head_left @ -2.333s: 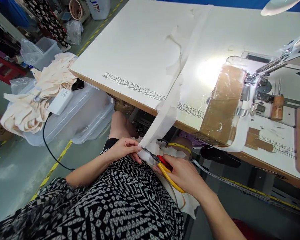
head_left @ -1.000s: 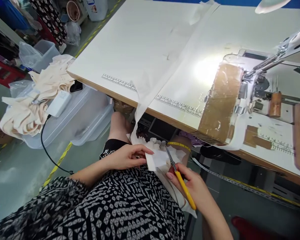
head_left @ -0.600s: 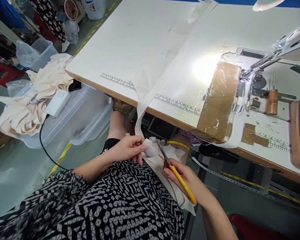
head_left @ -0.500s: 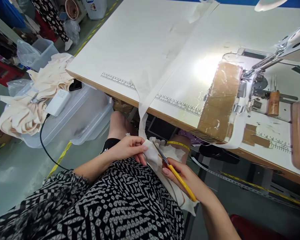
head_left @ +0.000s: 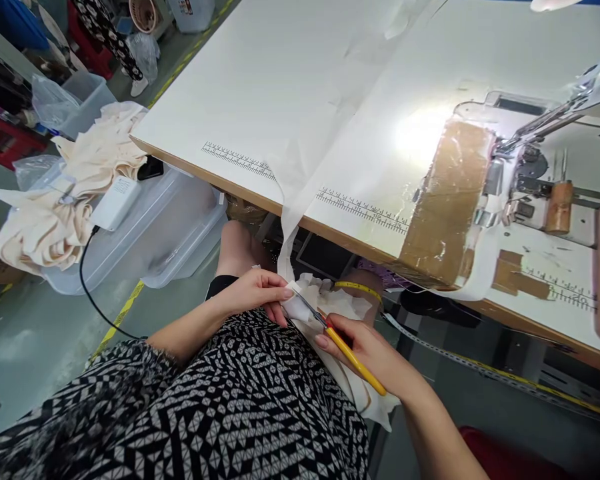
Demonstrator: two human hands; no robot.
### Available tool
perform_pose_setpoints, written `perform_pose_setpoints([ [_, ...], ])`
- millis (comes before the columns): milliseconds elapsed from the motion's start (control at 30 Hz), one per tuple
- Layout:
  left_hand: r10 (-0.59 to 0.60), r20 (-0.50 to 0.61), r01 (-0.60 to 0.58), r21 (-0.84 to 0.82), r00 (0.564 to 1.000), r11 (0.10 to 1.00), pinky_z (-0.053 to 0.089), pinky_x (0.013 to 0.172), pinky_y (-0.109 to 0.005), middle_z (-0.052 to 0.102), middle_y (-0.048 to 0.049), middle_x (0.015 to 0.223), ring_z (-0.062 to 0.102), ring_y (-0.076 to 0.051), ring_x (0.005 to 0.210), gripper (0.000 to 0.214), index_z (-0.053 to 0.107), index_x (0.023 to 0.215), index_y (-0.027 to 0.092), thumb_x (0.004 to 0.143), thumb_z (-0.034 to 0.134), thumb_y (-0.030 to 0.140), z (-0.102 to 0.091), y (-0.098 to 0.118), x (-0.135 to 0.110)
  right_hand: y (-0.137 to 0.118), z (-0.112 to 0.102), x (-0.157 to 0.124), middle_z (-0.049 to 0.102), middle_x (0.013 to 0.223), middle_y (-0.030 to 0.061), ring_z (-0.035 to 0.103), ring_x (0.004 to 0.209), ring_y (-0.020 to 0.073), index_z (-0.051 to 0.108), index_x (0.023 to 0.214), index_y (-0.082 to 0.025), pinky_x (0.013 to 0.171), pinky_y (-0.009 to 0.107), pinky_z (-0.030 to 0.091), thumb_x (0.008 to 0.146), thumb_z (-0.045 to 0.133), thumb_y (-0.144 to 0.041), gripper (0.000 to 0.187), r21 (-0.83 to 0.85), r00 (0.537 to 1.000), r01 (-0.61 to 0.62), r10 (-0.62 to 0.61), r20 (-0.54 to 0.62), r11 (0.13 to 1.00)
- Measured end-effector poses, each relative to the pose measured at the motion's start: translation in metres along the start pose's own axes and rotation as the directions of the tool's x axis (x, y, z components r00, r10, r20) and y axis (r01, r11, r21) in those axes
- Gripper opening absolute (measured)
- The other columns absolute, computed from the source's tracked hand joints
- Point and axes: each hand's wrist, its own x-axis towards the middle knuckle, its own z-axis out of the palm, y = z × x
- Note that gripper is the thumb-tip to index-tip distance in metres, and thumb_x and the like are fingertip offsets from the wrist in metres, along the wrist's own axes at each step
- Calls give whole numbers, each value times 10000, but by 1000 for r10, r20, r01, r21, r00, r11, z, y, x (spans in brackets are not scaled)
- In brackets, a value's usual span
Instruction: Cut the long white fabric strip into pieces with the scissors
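A long white fabric strip [head_left: 300,193] hangs off the front edge of the white sewing table [head_left: 280,80] down to my lap. My left hand [head_left: 254,293] pinches the strip's lower end, fingers closed on it. My right hand [head_left: 367,347] grips yellow-handled scissors [head_left: 337,337], whose blades touch the strip just right of my left fingertips. A pile of white fabric pieces [head_left: 340,307] lies on my lap under both hands, beside a yellow tape measure [head_left: 357,288].
A sewing machine [head_left: 530,167] with a taped brown cardboard guide [head_left: 445,200] stands at the right under a bright lamp. Left of me, clear plastic bins [head_left: 150,233] hold cream fabric [head_left: 80,180] and a white power adapter [head_left: 113,203]. A person's shoe shows at the far left.
The scissors swung back from pointing up to pointing left at the strip. My left hand let the flat cut piece go and pinched the strip's end again.
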Motion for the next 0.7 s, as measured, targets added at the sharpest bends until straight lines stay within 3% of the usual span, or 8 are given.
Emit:
perform_pose_setpoints([
  [333,-8,15,7,37,1000,999,438,457,-178,674,-48,559,659,-140,505,447,606,771,110,738,675,551,-7,-5,4,2,5,-1,449,526,-37,386,492,107,362,601,-210,463,223,257,854,459,-624,494,-141,990,29,-48,-134,990],
  [567,-14,30,14,27,999,1000,449,465,-177,671,-32,556,649,-129,485,422,592,767,119,737,686,529,-6,-2,3,-8,2,2,512,556,-18,423,478,126,398,658,-217,470,238,254,858,445,-631,462,-255,990,-5,-32,-141,967],
  [700,-18,29,17,21,999,1000,443,463,-172,667,-29,551,651,-127,489,401,586,734,121,734,700,505,-3,-1,1,-12,4,3,496,546,-14,412,475,127,374,626,-220,468,243,255,849,427,-661,497,-224,987,-8,-28,-158,974],
])
